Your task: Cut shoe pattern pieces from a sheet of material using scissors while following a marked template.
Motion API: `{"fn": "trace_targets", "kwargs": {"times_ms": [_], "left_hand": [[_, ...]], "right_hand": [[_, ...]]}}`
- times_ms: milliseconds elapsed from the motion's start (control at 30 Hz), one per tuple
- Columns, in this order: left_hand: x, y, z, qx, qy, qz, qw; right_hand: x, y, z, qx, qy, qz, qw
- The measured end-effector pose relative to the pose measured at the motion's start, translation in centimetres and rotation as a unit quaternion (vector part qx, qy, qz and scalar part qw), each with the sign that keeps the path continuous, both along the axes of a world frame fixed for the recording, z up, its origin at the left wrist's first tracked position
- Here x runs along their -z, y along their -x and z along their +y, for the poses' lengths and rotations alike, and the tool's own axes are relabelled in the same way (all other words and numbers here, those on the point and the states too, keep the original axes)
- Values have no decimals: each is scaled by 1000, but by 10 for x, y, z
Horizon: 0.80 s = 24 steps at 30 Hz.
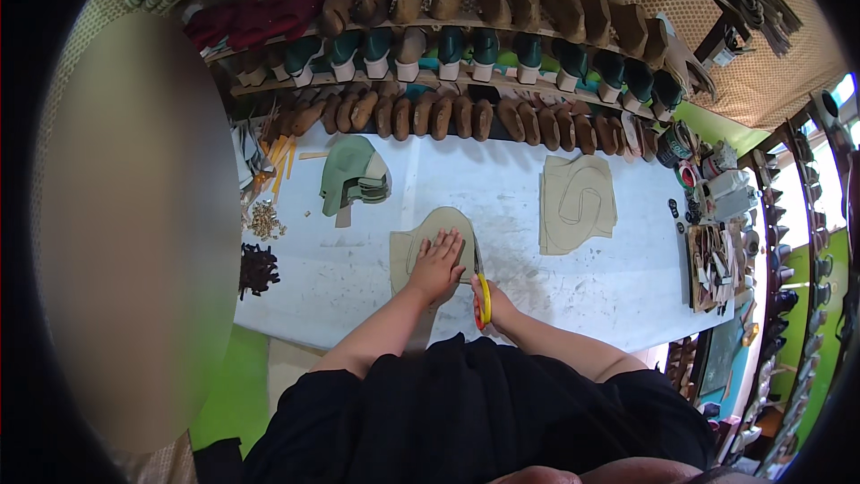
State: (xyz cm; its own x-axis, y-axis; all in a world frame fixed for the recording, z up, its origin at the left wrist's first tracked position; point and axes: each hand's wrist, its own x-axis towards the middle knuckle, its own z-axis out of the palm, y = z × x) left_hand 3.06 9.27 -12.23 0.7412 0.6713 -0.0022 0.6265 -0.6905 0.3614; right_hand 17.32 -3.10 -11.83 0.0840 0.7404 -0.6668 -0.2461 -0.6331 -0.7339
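Tan sheet [408,249], marked with curved outlines: one, flat on the white table [502,188], near its front edge.
Left hand [439,262]: spread flat, palm down, fingers extended, on the sheet.
Scissors [485,303], yellow-handled: one pair, blades at the sheet's right edge.
Right hand [502,306]: curled closed around the scissor handles.
Second tan sheet [587,206], outlined: farther right.
Green cut pieces [348,166]: stacked, back left.

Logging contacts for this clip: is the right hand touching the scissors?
Touching: the head view shows the right hand gripping the scissors by their yellow handle.
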Motion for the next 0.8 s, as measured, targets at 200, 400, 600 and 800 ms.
{"fn": "trace_targets", "kwargs": {"times_ms": [200, 400, 600, 800], "left_hand": [[0, 0, 0, 14, 0, 46, 999], [1, -1, 1, 20, 4, 44, 999], [2, 0, 2, 24, 0, 26, 999], [-4, 0, 3, 22, 20, 34, 999]], "right_hand": [[-1, 7, 0, -8, 4, -6, 1000], [-2, 12, 2, 7, 6, -16, 1000], [-7, 12, 3, -4, 12, -49, 999], [-14, 12, 3, -7, 27, -65, 997]]}}
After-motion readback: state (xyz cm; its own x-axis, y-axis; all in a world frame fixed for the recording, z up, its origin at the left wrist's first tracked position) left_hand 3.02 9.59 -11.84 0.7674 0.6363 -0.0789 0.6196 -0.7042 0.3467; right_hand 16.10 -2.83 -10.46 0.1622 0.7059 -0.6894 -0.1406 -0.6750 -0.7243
